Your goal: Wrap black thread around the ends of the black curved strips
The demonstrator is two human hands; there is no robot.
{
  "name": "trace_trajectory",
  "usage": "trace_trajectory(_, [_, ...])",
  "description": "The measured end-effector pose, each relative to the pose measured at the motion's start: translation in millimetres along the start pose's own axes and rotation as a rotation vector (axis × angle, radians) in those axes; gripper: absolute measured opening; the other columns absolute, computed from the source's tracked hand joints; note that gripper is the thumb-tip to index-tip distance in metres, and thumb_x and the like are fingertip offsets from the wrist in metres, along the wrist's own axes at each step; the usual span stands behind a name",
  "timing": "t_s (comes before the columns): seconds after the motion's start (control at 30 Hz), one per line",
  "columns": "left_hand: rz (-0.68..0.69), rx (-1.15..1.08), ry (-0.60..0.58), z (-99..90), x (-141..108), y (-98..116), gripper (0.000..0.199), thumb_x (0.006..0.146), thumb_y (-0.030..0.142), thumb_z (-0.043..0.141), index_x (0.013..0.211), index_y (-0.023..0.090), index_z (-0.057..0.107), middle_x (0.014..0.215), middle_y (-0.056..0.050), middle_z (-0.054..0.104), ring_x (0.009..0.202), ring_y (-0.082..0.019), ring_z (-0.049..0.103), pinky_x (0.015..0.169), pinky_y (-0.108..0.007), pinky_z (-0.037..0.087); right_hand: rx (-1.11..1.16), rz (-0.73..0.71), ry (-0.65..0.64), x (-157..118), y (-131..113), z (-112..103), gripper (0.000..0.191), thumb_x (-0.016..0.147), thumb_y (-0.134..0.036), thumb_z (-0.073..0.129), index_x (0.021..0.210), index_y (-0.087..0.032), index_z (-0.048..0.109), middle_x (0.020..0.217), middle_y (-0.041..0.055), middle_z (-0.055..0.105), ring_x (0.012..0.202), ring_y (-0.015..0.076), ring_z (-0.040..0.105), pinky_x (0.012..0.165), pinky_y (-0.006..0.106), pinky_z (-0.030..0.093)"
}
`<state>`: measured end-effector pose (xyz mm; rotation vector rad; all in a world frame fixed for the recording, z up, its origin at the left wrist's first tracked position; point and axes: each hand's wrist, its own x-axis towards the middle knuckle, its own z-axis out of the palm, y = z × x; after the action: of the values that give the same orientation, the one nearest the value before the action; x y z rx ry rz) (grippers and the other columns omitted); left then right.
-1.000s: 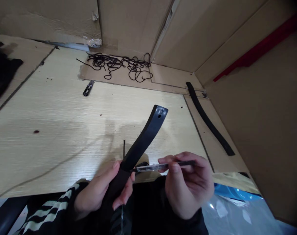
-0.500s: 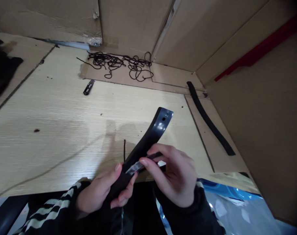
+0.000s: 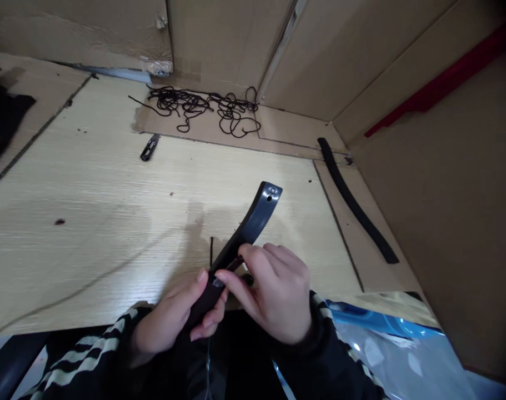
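A curved black strip [image 3: 253,219] with a hole at its far end slants up over the table from my hands. My left hand [image 3: 173,311] is closed round its lower part, where a dark cover wraps it. My right hand [image 3: 273,289] pinches a dark strip of material [image 3: 235,263] lying along the curved piece, close to my left thumb. A small clear patch shows between the two thumbs. Just beyond my left hand a short black cord end [image 3: 211,251] sticks up. The lower end of the curved piece is hidden by my left hand and sleeve.
Tangled dark cord [image 3: 194,105] lies on cardboard at the back. Small black thread snips [image 3: 150,148] rest in front of it. Another curved black strip [image 3: 356,205] lies at the right, beside a cardboard wall [image 3: 436,166]. Black fabric [image 3: 6,122] is at the far left.
My right hand has moved left and down toward my left hand, bringing the dark strip closer; less of the clear patch shows. The curved piece's far end has shifted slightly left.
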<state>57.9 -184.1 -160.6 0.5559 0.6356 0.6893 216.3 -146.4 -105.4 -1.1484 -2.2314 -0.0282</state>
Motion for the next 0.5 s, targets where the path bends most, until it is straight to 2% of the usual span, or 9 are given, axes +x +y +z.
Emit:
trace_trajectory(0.13, [0.003, -0.034, -0.030, -1.0, 1.0, 0.1, 0.054, 0.089, 0.064, 0.038, 0.071, 0.015, 0.054, 0.051, 0.006, 0.042, 0.037, -0.004, 0.029, 0.040, -0.020, 0.018, 0.114, -0.015, 0.057, 1.8, 1.4, 5.3, 0.015, 0.089, -0.028, 0.059, 0.079, -0.020, 0.052, 0.055, -0.0025, 0.054, 0.048, 0.0128, 0.049, 0.046, 0.028, 0.036])
trace_trajectory(0.2, [0.003, -0.056, -0.045, -1.2, 1.7, 0.1, 0.052, 0.089, 0.063, 0.039, 0.077, 0.015, 0.055, 0.051, 0.006, 0.042, 0.037, -0.004, 0.029, 0.039, -0.019, 0.019, 0.251, 0.049, 0.096, 1.8, 3.9, 6.6, 0.012, 0.087, -0.027, 0.062, 0.081, -0.020, 0.053, 0.058, -0.0031, 0.054, 0.050, 0.0125, 0.049, 0.047, 0.027, 0.037])
trace_trajectory(0.27, [0.001, -0.085, -0.063, -1.4, 1.8, 0.4, 0.050, 0.089, 0.062, 0.040, 0.080, 0.015, 0.056, 0.051, 0.007, 0.041, 0.036, -0.004, 0.028, 0.038, -0.018, 0.019, 0.443, 0.220, 0.257, 2.8, 10.8, 2.5, 0.008, 0.087, -0.025, 0.063, 0.084, -0.022, 0.056, 0.064, -0.0031, 0.056, 0.051, 0.0116, 0.049, 0.046, 0.025, 0.037])
trace_trajectory(0.37, [0.008, -0.128, -0.071, -1.4, 0.0, 1.8, 0.048, 0.088, 0.062, 0.042, 0.080, 0.016, 0.054, 0.050, 0.008, 0.040, 0.035, -0.003, 0.027, 0.036, -0.016, 0.019, 0.851, 0.489, 0.628, 7.3, 26.8, -14.6, 0.006, 0.087, -0.021, 0.063, 0.083, -0.022, 0.058, 0.064, -0.0043, 0.056, 0.046, 0.0100, 0.046, 0.039, 0.023, 0.033])
trace_trajectory(0.43, [0.026, -0.144, -0.075, -1.3, -2.0, 2.5, 0.048, 0.087, 0.062, 0.043, 0.078, 0.017, 0.055, 0.049, 0.007, 0.041, 0.034, -0.003, 0.028, 0.036, -0.015, 0.021, 1.111, 0.529, 0.645, 10.0, 35.4, -26.8, 0.012, 0.084, -0.027, 0.066, 0.078, -0.021, 0.058, 0.055, -0.0069, 0.050, 0.040, 0.0082, 0.037, 0.038, 0.022, 0.030])
trace_trajectory(0.5, [0.053, -0.149, -0.082, -1.4, -3.5, 1.9, 0.048, 0.089, 0.061, 0.041, 0.080, 0.016, 0.057, 0.047, 0.006, 0.046, 0.033, -0.003, 0.030, 0.035, -0.015, 0.023, 1.210, 0.565, 0.592, 9.9, 38.8, -33.0, 0.012, 0.083, -0.029, 0.067, 0.078, -0.021, 0.060, 0.049, -0.0080, 0.045, 0.038, 0.0075, 0.033, 0.039, 0.021, 0.030])
